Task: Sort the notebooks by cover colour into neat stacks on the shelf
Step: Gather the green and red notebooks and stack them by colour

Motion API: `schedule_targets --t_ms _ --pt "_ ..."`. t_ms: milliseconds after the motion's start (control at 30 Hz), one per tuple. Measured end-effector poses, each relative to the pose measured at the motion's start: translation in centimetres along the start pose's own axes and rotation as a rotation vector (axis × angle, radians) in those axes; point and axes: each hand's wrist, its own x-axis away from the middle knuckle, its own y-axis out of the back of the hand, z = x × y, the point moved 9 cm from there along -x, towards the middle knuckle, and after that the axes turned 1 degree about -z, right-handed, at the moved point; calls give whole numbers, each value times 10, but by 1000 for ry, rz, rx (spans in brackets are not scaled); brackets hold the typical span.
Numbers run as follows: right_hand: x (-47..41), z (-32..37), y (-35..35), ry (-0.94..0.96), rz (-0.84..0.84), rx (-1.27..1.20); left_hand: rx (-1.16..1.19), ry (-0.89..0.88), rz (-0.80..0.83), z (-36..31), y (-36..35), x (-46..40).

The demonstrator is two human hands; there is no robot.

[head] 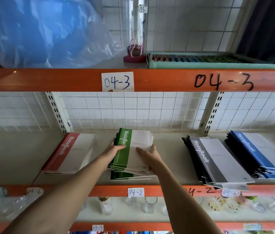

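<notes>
Both my hands are on the green stack [126,159], which lies in the middle of the shelf [20,159], between the red stack [70,152] on the left and the black stack [214,162] on the right. The blue stack [258,152] is just beside the black one, at the far right.

My left hand [114,148] is at the left side of the green stack, thumb on the top cover, the other fingers hidden at the edge; I think it grips the upper notebooks, but how many I cannot tell. My right hand [147,152] lies flat on the white part of the top cover, fingers straight & relaxed, pressing down, holding nothing.

The sorting by colour looks nearly done, 4 stacks already. But the green stack is not neat: the lower notebooks fan out toward the front edge, corners not aligned. So the step now is prob. to square it.

About handling: the notebooks are thin & light, covers look smooth, so they slide easy one over another. One alone bends, but together the stack is rather stiff. Better to take the stack at both long sides w/ flat palms and push the edges together, not to pinch one corner. Risk: push too hard from the front and the top ones slip to the back wall.
</notes>
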Motion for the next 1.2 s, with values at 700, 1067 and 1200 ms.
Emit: schedule_targets --t_ms 700,1067,1200 --pt "-32 20 3 107 84 -173 195 -32 -5 -15 -7 -18" --pt "-22 7 2 149 77 -195 296 -65 71 -3 -18 -23" --pt "-37 -5 2 128 182 -208 294 -34 -8 -7 4 -21"
